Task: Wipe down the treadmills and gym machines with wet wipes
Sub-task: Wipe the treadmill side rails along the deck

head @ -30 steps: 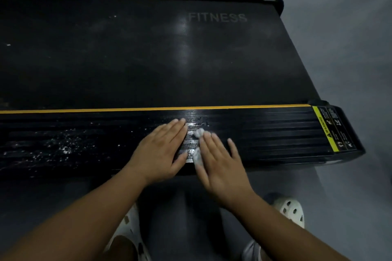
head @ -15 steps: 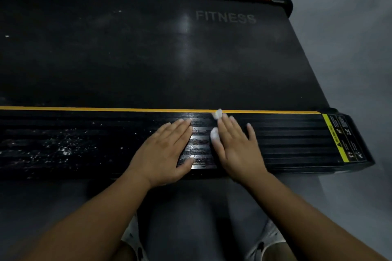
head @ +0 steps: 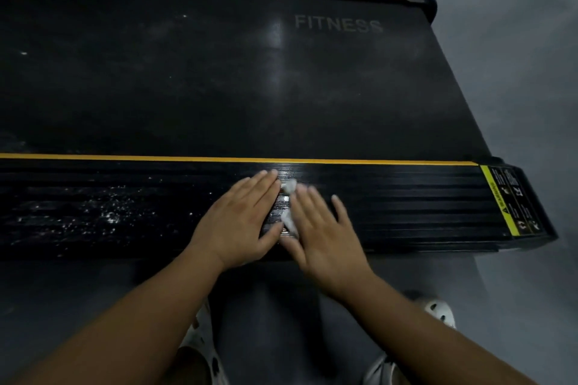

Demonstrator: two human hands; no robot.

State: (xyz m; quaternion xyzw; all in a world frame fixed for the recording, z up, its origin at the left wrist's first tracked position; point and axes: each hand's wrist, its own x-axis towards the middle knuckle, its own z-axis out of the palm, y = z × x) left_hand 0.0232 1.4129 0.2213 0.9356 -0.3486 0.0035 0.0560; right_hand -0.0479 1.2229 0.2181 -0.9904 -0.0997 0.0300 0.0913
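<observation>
My right hand (head: pixel 325 228) slides down-frame off the yellow stripe (head: pixel 187 159), fingers flat, pressing the wet wipe (head: pixel 289 222) onto the treadmill rail (head: pixel 406 206), centre frame. Left hand (head: pixel 240 222) lies flat, empty. Wipe seems limp, light: I'd pin its middle.

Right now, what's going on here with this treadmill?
A person is wiping down the treadmill. The right hand presses a white wet wipe flat against the ribbed side rail nearest them, and the left hand rests flat on the rail just beside it. White specks show on the rail farther left, so that stretch looks not yet wiped.
</observation>
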